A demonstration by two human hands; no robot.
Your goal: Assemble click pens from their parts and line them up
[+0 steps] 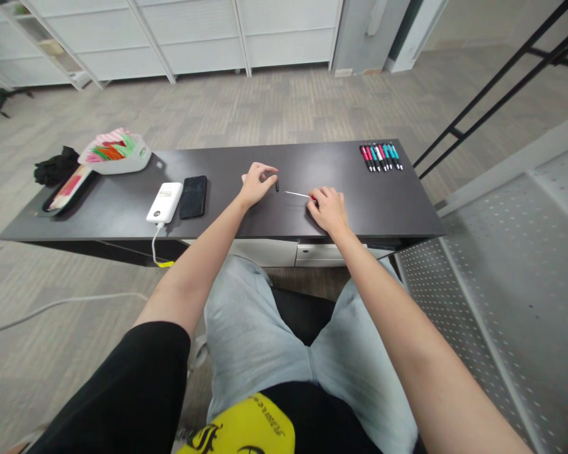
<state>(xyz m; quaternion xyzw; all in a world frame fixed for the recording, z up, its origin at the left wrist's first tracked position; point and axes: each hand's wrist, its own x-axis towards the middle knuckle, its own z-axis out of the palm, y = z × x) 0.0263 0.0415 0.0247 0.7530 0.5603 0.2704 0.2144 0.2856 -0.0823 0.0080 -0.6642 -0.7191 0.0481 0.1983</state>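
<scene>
Over the middle of the dark table (231,227), my left hand (257,184) has its thumb and forefinger curved and apart. A small black pen part (277,185) stands or lies just beside its fingertips; whether they touch it is unclear. My right hand (329,208) rests on the table to the right, fingers bent over something red. A thin pale rod (297,194) points left from that red piece, towards the black part. At the back right, several pens (381,157) with red, teal, white and black bodies lie side by side in a row.
A white power bank (165,202) with a cable and a black phone (194,197) lie left of my hands. Farther left are a white basket (127,164) of colourful items, a black tray (71,191) and black cloth (57,166). A perforated panel (515,265) stands at right.
</scene>
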